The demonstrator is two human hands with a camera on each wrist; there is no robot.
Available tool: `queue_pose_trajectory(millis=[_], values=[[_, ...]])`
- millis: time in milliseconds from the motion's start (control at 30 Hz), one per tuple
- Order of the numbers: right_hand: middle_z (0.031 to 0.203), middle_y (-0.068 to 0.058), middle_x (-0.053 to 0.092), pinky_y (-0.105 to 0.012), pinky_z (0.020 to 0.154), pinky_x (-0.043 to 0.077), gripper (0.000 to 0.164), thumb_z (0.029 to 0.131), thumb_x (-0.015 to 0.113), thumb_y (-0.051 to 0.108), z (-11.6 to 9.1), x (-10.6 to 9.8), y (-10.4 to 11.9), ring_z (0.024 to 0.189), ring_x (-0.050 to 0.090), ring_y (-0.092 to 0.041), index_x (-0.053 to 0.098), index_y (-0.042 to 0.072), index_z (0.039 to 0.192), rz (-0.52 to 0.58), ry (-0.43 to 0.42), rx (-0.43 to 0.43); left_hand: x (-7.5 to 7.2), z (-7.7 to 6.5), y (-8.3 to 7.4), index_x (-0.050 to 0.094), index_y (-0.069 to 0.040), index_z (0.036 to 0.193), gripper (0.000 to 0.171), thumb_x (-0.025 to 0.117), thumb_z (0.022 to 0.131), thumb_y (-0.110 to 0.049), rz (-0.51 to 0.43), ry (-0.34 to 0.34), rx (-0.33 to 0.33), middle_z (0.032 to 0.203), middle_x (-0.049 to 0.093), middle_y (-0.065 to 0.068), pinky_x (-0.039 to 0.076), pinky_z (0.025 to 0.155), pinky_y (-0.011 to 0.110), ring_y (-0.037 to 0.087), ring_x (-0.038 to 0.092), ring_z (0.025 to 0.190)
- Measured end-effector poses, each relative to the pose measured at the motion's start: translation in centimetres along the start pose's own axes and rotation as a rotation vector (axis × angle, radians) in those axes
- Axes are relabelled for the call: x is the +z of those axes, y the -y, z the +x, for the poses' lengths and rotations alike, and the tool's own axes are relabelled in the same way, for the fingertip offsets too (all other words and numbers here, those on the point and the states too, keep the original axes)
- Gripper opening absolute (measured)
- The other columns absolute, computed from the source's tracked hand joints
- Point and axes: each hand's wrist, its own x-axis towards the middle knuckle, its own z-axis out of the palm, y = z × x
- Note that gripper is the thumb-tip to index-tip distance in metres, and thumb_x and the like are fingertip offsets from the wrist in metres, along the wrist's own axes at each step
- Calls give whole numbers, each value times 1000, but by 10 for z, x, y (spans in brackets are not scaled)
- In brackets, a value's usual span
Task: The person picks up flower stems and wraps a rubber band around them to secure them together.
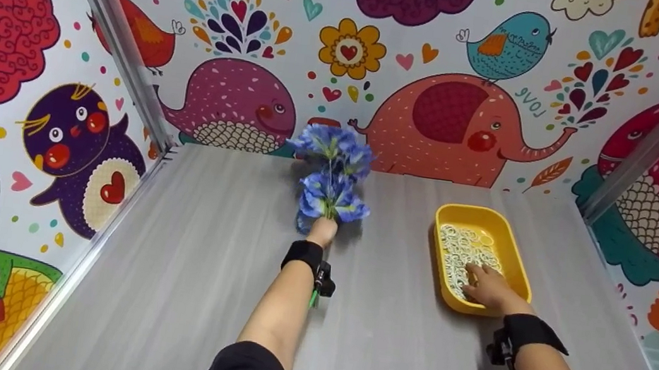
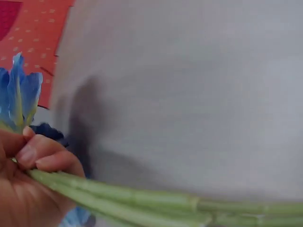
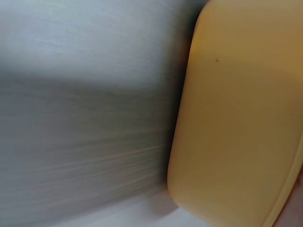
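My left hand (image 1: 322, 232) grips a bunch of blue flowers (image 1: 330, 142) by the stems, just under the lower blooms. In the left wrist view the fingers curl around several green stems (image 2: 137, 197), which run out to the right below the hand. My right hand (image 1: 491, 288) reaches over the near side of a yellow tray (image 1: 516, 258), its fingers down among many small pale rubber bands (image 1: 454, 247). The tray's outer wall (image 3: 236, 113) fills the right wrist view, and the right fingers are hidden there.
Both hands are over a grey table (image 1: 375, 318). Printed cartoon panels (image 1: 451, 131) stand along its back and sides, with metal posts (image 1: 124, 50) at the corners. The flower heads reach close to the back panel.
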Motion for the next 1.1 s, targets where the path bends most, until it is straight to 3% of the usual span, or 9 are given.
queue_pose_trajectory(millis=[67,133,200,267,333,433,667,833,1100], values=[[139,-47,27,-66,106,26,55,95,58,20,0,0,0,130,25,-61,38,-8,139,1,-1,-6,-32,-48,-51,57,-6,72,42,35,99,-29,-169,40,-103,57,52,8,41,44,36,21,46,45],[139,-47,27,-67,106,26,55,94,58,19,0,-1,0,130,25,-62,39,-9,138,4,0,-9,-62,-97,-98,51,-10,66,39,38,97,-30,-389,72,-107,51,46,3,38,38,32,17,42,40],[139,-47,27,-67,106,26,55,94,58,19,-1,-1,0,129,26,-62,39,-9,137,0,0,-11,-80,-128,-127,46,-14,66,38,46,96,-37,-580,108,-34,52,42,-4,36,39,24,9,39,42],[138,-47,27,-67,105,27,55,94,58,19,-1,-1,-1,128,26,-62,39,-9,137,-5,0,-13,-89,-147,-150,42,-16,68,39,49,97,-40,-712,126,-11,54,35,-8,31,41,20,4,34,45],[138,-47,28,-67,105,27,54,95,58,19,-1,-1,-1,128,27,-62,39,-9,137,-3,-2,-11,-87,-143,-150,40,-18,70,41,51,98,-45,-846,184,61,56,31,-11,30,41,16,1,31,46],[136,-47,30,-67,104,28,54,94,58,19,-1,-2,0,127,28,-63,39,-9,136,-6,-11,-24,-94,-162,-173,37,-17,73,41,46,100,-46,-956,215,49,58,26,-10,26,44,16,1,24,47],[134,-48,33,-67,103,29,53,93,59,17,-2,-2,0,125,31,-64,41,-11,134,-16,-27,-67,-150,-288,-262,32,-18,71,43,19,107,-39,-1147,318,-10,61,23,-9,22,50,16,1,20,50],[135,-47,32,-68,102,29,53,93,58,18,-2,-3,0,125,30,-64,40,-10,135,-22,-21,-65,-164,-333,-282,33,-19,67,50,13,105,-43,-1333,392,-14,58,26,-9,25,49,16,1,25,48],[130,-45,40,-66,99,34,51,93,58,16,0,-3,1,122,36,-62,42,-10,133,-30,-16,-89,-172,-381,-286,33,-18,70,50,7,104,-46,-1490,294,44,60,27,-8,27,52,17,2,29,49]])
